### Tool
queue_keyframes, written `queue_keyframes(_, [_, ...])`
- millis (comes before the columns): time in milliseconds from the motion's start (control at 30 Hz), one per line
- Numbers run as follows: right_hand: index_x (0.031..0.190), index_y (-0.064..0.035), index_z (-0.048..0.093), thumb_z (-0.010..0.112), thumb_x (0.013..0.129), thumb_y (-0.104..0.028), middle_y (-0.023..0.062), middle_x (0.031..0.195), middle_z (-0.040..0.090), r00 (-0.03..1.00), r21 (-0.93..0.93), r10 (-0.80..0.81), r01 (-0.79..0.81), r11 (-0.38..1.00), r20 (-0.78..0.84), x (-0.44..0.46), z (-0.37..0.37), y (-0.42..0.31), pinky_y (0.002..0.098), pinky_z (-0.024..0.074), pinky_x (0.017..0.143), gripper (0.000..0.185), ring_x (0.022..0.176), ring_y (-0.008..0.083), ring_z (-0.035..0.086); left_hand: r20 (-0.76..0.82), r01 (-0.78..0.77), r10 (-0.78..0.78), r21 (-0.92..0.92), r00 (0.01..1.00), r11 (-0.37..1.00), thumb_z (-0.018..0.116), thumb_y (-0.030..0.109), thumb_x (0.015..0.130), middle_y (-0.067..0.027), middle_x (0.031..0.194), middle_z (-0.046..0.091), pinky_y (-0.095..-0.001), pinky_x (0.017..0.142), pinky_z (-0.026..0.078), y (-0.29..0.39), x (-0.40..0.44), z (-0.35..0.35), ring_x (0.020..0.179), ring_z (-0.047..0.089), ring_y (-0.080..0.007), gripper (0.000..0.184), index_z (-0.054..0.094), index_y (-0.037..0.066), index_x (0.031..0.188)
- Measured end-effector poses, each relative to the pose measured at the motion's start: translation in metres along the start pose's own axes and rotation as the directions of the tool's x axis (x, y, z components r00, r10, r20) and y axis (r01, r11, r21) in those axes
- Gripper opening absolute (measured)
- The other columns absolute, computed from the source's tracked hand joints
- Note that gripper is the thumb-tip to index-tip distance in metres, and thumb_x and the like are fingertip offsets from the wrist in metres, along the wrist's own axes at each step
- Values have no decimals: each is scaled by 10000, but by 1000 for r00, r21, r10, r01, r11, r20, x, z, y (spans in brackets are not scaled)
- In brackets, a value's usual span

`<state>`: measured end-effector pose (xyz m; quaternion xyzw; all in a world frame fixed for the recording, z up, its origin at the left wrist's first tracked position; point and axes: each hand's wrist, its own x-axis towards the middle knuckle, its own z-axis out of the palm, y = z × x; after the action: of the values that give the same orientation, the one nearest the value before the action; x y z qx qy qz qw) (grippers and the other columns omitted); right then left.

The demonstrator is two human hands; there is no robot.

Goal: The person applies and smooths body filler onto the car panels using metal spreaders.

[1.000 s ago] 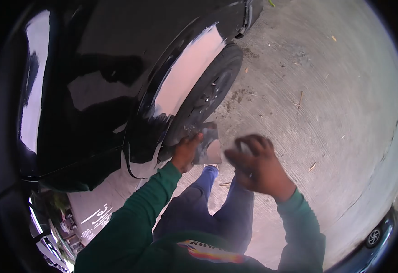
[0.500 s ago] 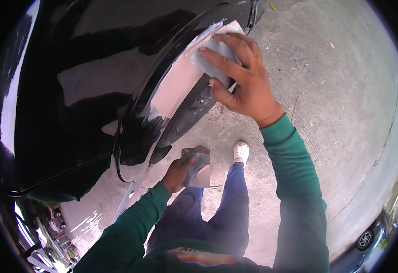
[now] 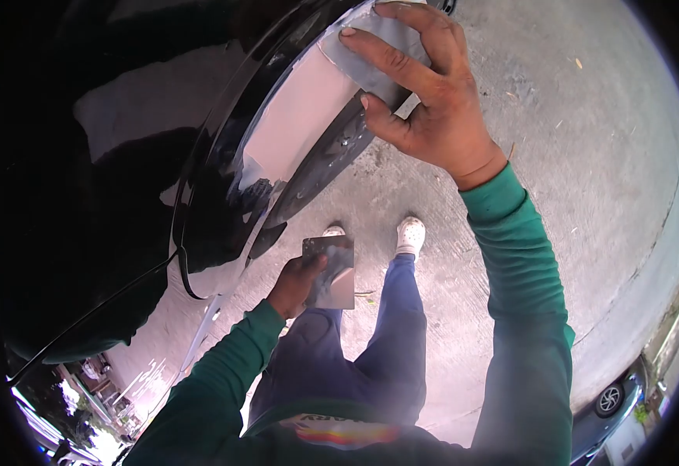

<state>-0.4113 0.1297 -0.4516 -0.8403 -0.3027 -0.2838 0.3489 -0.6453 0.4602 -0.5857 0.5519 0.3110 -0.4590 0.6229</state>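
My right hand (image 3: pixel 440 101) grips a thin grey putty spreader (image 3: pixel 374 66), its fingers laid across the sheet and the thumb at the lower edge. The spreader lies against a strip of smooth pale pink body filler (image 3: pixel 297 116) along the edge of a glossy black car panel (image 3: pixel 227 186). Dark smears mark the strip's lower end. Lower down, my left hand (image 3: pixel 297 283) holds a flat rectangular metal plate (image 3: pixel 332 283), thumb on top. Some pinkish filler seems to lie on the plate, though reflections make this hard to tell.
Rough concrete (image 3: pixel 572 171) spreads out on the right, with small bits of debris. My white clog (image 3: pixel 410 234) stands below the car's edge. A parked blue-grey car (image 3: pixel 615 408) shows at the lower right.
My right hand and the spreader have moved up and slightly right in view, along with the car panel as the view shifted. The left hand's plate sits slightly higher.
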Motion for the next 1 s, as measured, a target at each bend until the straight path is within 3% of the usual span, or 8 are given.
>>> queue_keyframes(33, [1477,-180,769,873,788,-145,241,1536,568,1000,2,2,-2,1000,9,-1,1,0,638,467,1193,697,1420,525,531,-7,4,-4,20,1000,1000,707,513,1147,-63,1176,792,-369,920,605,0,0,0,1006,741,-150,546,765,15,1362])
queue_keyframes(200, [1469,-178,778,877,820,-131,243,1563,536,1000,73,-1,3,997,-26,-12,10,-2,668,468,1182,659,1427,540,499,25,-5,4,34,1000,999,710,488,1149,-62,1180,795,-370,916,615,-8,8,-10,1011,760,-160,515,765,22,1361])
queue_keyframes(267, [1399,-335,818,935,686,-140,85,1518,612,998,-91,-17,11,996,-59,-18,16,0,552,587,1138,749,1405,416,578,17,11,-11,1,1000,1000,709,480,1151,-62,1182,795,-371,915,618,-3,6,-7,1016,766,-163,505,766,24,1360])
queue_keyframes(367, [1466,-291,806,915,711,-131,122,1634,577,1000,-65,-9,8,998,-6,-33,20,1,559,502,1196,779,1488,428,538,19,9,-10,20,1000,1000,710,474,1151,-62,1186,796,-370,916,623,-2,6,-7,1033,769,-161,498,767,27,1362])
queue_keyframes(600, [1430,-323,804,939,692,-132,101,1574,590,996,-32,89,-88,996,29,-60,23,-18,572,532,1193,774,1465,435,544,54,-13,14,-21,998,1000,726,463,1141,-72,1197,803,-380,921,631,-9,5,1,1031,779,-173,512,757,17,1390])
queue_keyframes(700, [1432,-293,794,905,718,-156,122,1561,609,969,45,179,-189,981,172,-90,24,-39,635,483,1197,736,1489,460,534,32,40,-40,-8,999,999,732,452,1137,-77,1200,806,-389,912,636,-6,-2,5,1023,786,-183,514,751,10,1397])
queue_keyframes(867, [1419,-289,802,884,697,-149,129,1570,597,963,45,213,-223,974,168,-76,1,-73,669,485,1156,740,1471,472,546,15,71,-71,20,997,997,729,445,1136,-87,1193,806,-403,906,640,-14,-5,1,1006,789,-188,517,744,-1,1399])
queue_keyframes(1000, [1405,-285,814,890,701,-166,126,1573,590,989,15,137,-138,990,59,-28,-7,-71,637,487,1165,718,1446,471,550,81,20,-19,-12,997,1000,734,467,1130,-94,1195,800,-400,913,635,-15,-5,2,1013,776,-181,548,739,-8,1404])
